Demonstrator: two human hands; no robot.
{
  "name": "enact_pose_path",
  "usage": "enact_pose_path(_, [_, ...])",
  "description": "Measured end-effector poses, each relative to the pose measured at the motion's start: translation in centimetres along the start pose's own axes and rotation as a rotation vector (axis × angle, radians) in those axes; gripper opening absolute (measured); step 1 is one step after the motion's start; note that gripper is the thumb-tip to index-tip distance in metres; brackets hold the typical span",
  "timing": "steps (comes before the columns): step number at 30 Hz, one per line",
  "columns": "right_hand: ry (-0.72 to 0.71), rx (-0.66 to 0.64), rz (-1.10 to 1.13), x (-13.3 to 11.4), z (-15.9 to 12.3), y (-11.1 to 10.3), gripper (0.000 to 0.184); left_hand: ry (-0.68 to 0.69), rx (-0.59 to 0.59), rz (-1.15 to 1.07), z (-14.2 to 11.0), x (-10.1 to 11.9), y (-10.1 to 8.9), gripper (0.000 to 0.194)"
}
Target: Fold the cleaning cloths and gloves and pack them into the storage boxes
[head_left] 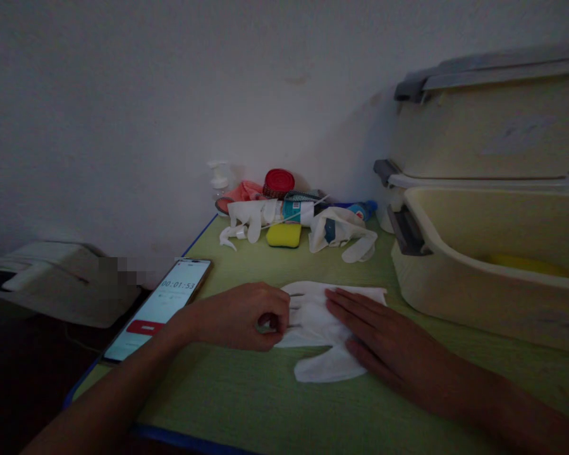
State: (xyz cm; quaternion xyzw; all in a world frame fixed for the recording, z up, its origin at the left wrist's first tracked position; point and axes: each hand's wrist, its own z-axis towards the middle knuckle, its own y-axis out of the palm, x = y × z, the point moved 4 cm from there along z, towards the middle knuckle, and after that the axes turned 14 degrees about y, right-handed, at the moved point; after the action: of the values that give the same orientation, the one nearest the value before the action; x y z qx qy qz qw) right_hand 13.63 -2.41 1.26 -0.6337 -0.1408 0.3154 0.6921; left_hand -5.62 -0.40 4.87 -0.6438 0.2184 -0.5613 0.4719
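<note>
A white glove [318,322] lies flat on the green table [246,392] in front of me. My left hand [239,316] is closed in a pinch at the glove's left edge, holding something small and thin that I cannot make out. My right hand [384,344] lies flat with fingers stretched out, pressing down on the glove's right side.
A phone [164,306] showing a running timer lies at the table's left edge. At the back sit more white gloves [341,234], a yellow sponge [284,235], a red-lidded jar [279,182] and a spray bottle [218,178]. A large cream plastic tub [483,253] stands on the right.
</note>
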Motion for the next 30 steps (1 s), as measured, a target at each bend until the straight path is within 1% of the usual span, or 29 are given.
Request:
enact_pose_path(3, [0.013,-0.031,0.007,-0.1,0.0,-0.3,0.047,-0.044,-0.090,-0.017,0.1,-0.3,0.6,0.012])
enact_pose_path(5, [0.023,-0.068,-0.001,0.0,0.0,-0.4,0.048,-0.072,-0.120,-0.059,0.1,-0.6,0.6,0.009])
enact_pose_path(7, [0.035,-0.118,-0.021,0.1,0.1,-0.5,0.050,-0.078,-0.122,-0.088,0.0,-0.7,0.5,0.007])
enact_pose_path(12, [0.069,-0.239,-0.047,0.6,0.0,-0.6,0.054,-0.084,-0.111,-0.163,-0.1,-1.1,0.4,0.014])
enact_pose_path(14, [0.082,-0.267,-0.036,0.9,-0.2,-0.7,0.055,-0.099,-0.112,-0.173,0.0,-1.1,0.4,0.014])
enact_pose_path(17, [0.091,-0.266,-0.010,1.4,-0.4,-1.0,0.057,-0.101,-0.108,-0.149,0.1,-0.9,0.3,0.016])
enact_pose_path(20, [0.075,-0.252,-0.005,2.0,-0.7,-1.0,0.059,-0.094,-0.106,-0.062,0.1,-0.6,0.5,0.016])
enact_pose_path(25, [0.064,-0.238,0.012,2.3,-1.0,-0.9,0.060,-0.111,-0.079,0.248,0.3,-0.4,1.4,0.021])
enact_pose_path(30, [0.077,-0.312,-0.036,2.1,-0.8,-1.3,0.058,-0.068,-0.042,0.406,0.7,-0.4,2.5,0.030])
